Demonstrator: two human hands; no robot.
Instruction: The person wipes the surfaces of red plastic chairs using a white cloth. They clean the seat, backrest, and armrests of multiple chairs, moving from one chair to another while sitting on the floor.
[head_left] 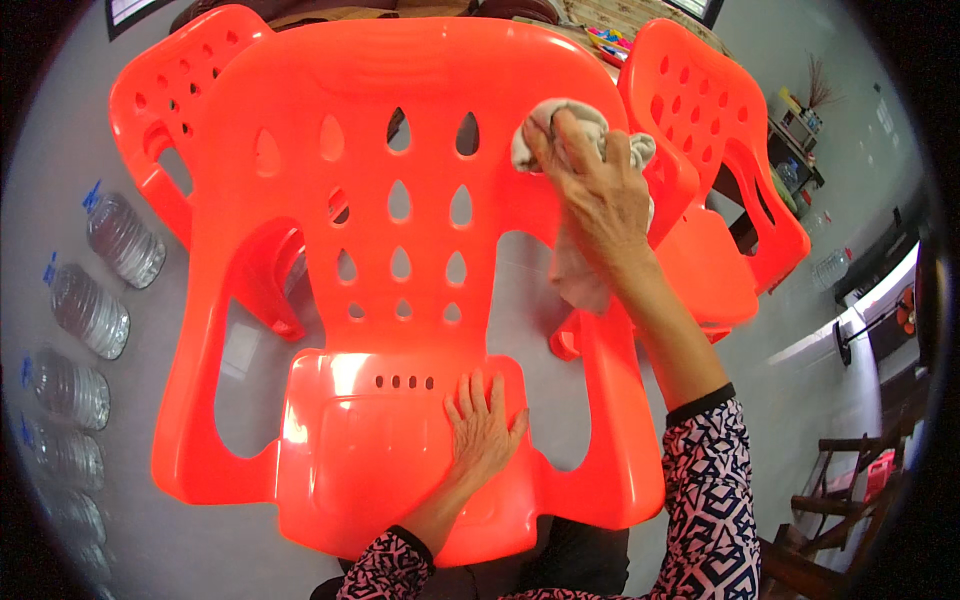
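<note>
A red plastic armchair (370, 90) with teardrop holes in its backrest stands right before me. My left hand (482, 428) lies flat on its seat near the right rear corner, fingers spread. With my right hand (598, 195) I grip a crumpled pale cloth (580, 110) against the right upper side of the backrest. Part of the cloth hangs down below the hand, over the gap by the right armrest. My palm and the inner fingers are hidden from view.
Another red chair (690, 90) stands behind at the right, and a third red chair (150, 100) at the back left. Several clear water bottles with blue caps (125, 240) line the floor on the left. Dark wooden furniture (830, 500) is at the lower right.
</note>
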